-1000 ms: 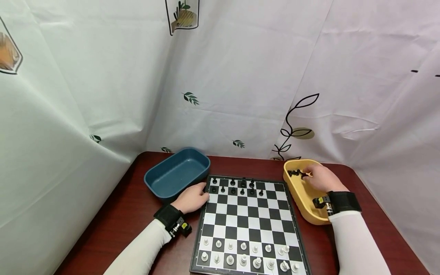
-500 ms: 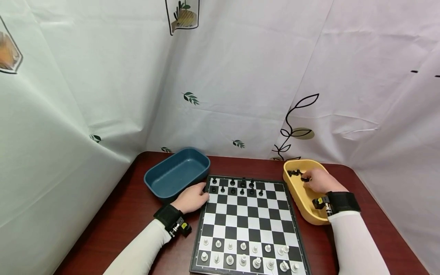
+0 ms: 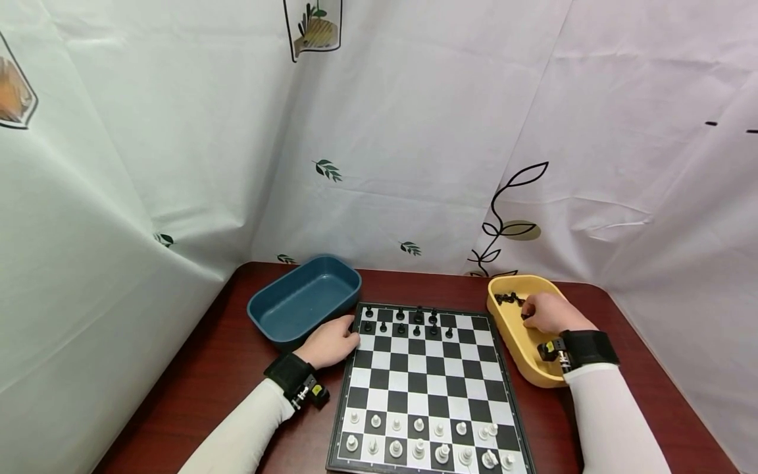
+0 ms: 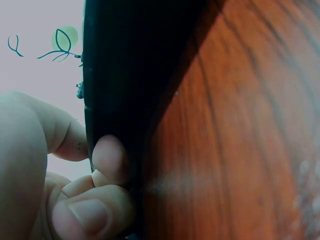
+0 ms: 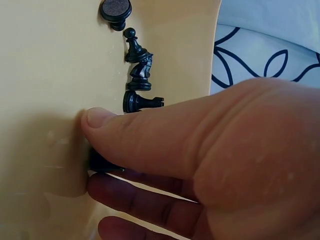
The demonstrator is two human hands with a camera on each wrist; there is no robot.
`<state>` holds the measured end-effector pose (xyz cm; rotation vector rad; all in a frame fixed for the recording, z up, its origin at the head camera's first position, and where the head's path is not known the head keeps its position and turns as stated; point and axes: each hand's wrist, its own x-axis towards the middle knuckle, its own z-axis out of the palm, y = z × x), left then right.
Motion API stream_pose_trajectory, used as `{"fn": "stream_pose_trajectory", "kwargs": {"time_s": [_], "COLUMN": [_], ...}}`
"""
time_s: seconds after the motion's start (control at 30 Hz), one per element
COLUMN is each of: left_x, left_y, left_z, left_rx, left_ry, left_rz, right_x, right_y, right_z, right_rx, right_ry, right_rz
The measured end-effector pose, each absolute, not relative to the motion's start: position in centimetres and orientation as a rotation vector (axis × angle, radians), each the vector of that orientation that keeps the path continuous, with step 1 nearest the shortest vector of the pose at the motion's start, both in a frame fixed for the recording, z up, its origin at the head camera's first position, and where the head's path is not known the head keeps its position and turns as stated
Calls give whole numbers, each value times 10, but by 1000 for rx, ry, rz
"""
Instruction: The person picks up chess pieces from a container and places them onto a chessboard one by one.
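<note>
A chessboard (image 3: 426, 385) lies in the middle of the dark red table. Black pieces (image 3: 408, 320) stand on its far two rows and white pieces (image 3: 420, 444) on its near two rows. My left hand (image 3: 331, 342) holds the board's far left edge, and in the left wrist view its curled fingertips (image 4: 110, 160) press on the black rim. My right hand (image 3: 545, 313) is inside the yellow tray (image 3: 515, 339). In the right wrist view its thumb (image 5: 150, 132) and fingers pinch a black chess piece (image 5: 102, 163). Three more loose black pieces (image 5: 139, 67) lie just beyond it.
An empty blue tray (image 3: 304, 296) sits at the board's far left corner, right beside my left hand. White patterned sheets (image 3: 414, 131) wall in the table at the back and on both sides. Bare table (image 3: 225, 375) shows left of the board.
My right hand has drawn back a little toward me inside the yellow tray, away from the loose black pieces. The left hand and the board have not moved.
</note>
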<state>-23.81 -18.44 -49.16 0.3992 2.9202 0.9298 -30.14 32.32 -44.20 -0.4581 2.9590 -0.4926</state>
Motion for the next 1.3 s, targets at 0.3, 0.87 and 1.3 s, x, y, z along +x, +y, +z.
{"fn": "stream_pose_trajectory", "kwargs": {"time_s": [0.3, 0.87, 1.3], "left_x": [-237, -237, -233], "left_y": [-183, -182, -183], "left_z": [-487, -487, -483], "left_rx": [387, 393, 422], "left_ry": [2921, 2916, 2920], "left_rz": [923, 910, 925], "right_x": [-303, -301, -302], "right_y": [324, 320, 319], "right_z": [-445, -441, -439], "right_rx": [-481, -463, -466], "right_ry": [2948, 2971, 3086], "right_rz": [-487, -532, -558]}}
